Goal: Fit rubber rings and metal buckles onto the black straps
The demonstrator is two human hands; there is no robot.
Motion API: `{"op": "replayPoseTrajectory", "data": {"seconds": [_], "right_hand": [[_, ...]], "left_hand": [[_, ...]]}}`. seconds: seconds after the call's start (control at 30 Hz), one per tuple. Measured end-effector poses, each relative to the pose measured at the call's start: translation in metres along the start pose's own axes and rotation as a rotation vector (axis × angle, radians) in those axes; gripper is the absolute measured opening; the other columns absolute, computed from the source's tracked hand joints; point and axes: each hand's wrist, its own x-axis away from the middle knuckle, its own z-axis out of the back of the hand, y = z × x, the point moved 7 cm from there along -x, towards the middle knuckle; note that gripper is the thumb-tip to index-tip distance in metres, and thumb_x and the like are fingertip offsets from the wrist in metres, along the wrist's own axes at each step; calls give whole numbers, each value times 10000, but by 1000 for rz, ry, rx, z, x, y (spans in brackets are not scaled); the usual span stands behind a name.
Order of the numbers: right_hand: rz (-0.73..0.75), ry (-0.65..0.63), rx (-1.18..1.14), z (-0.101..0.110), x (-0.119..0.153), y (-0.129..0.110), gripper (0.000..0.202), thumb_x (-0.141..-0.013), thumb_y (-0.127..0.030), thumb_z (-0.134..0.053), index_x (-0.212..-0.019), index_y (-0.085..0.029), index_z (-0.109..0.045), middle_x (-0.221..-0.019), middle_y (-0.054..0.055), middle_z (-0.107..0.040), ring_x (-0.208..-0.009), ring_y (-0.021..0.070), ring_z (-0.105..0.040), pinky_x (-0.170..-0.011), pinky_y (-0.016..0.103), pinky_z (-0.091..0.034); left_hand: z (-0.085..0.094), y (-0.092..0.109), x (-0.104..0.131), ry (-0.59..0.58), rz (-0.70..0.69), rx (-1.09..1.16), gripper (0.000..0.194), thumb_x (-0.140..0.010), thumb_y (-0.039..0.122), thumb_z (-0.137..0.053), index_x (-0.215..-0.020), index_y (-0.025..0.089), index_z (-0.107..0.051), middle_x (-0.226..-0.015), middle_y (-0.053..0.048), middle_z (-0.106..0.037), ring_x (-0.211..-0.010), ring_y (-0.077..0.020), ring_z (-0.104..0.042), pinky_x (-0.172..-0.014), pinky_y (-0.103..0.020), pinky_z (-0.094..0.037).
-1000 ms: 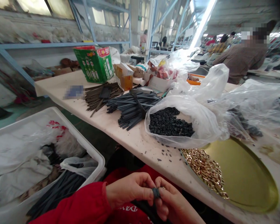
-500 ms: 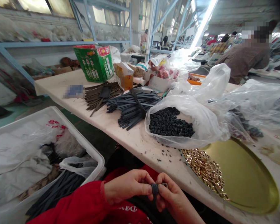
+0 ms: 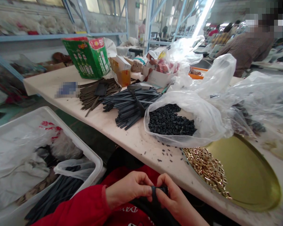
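Over my lap, my left hand (image 3: 136, 188) pinches a dark strap (image 3: 153, 194) between thumb and fingers. Close beside it, my right hand (image 3: 169, 196) is closed on the same strap, its thumb pressed against it. A dark end sticks out between the right thumb and forefinger; I cannot make out its details. In front of the hands, black loops (image 3: 171, 122) fill an open clear plastic bag (image 3: 209, 125). Gold buckles (image 3: 206, 166) lie heaped on the left side of a round gold tray (image 3: 252, 175).
Dark strips (image 3: 129, 105) and brown strips (image 3: 94, 92) are piled on the table (image 3: 94, 119). A green carton (image 3: 86, 59) stands farther back. At lower left is a white bin (image 3: 94, 153) with bags and strips inside. A person (image 3: 247, 44) sits at the far right.
The fingers have shifted slightly on the strap, which now hangs as a narrower band between them. A gold piece seen by the right fingers before no longer shows. The view has tilted a little.
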Motion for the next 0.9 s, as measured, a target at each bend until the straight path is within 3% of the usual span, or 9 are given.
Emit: {"op": "replayPoseTrajectory", "data": {"seconds": [0.13, 0.27, 0.43, 0.53, 0.73, 0.9], "right_hand": [[-9, -7, 1, -2, 0, 5, 310, -807, -516, -472, -778, -220, -384, -566, -90, -397, -476, 73, -370, -444, 192, -295], [-14, -52, 9, -6, 4, 8, 316, -831, -533, -403, -773, -224, -370, -586, -82, -407, -453, 72, -349, -419, 195, -281], [172, 62, 290, -2, 12, 3, 163, -856, -348, -465, -764, -215, -445, -646, -52, -435, -572, 103, -399, -533, 219, -358], [225, 124, 307, -2, 17, -1, 144, -860, -326, -468, -765, -219, -464, -683, -32, -483, -613, 119, -439, -569, 228, -382], [177, -13, 257, -4, 22, 1, 205, -911, -368, -362, -1034, -245, -471, -768, -1, -557, -636, 143, -515, -551, 236, -411], [312, 50, 461, 1, 25, -2, 210, -913, -311, -354, -1080, -240, -461, -883, 38, -607, -762, 169, -589, -674, 265, -451]], "left_hand": [[5, 4, 4, -9, -19, -289, 254, -765, 378, -540, -760, 135, -614, -584, 28, -571, -514, -84, -444, -470, -184, -298], [2, 9, 12, -89, -50, -365, 201, -763, 313, -514, -800, 151, -628, -617, 35, -579, -549, -90, -465, -504, -178, -337], [-2, 13, 17, 18, -56, -462, 203, -749, 289, -501, -784, 148, -643, -610, 22, -593, -549, -100, -481, -492, -174, -340], [-6, 21, 21, 74, -93, -549, 203, -750, 276, -493, -787, 154, -652, -629, 11, -618, -568, -108, -505, -501, -176, -341], [-3, 20, 28, 3, -66, -479, 222, -722, 272, -514, -857, 165, -654, -693, 6, -646, -606, -126, -539, -522, -185, -372], [-6, 13, 25, -47, -14, -434, 210, -712, 268, -518, -843, 155, -638, -687, 9, -644, -582, -113, -514, -507, -182, -359]]}}
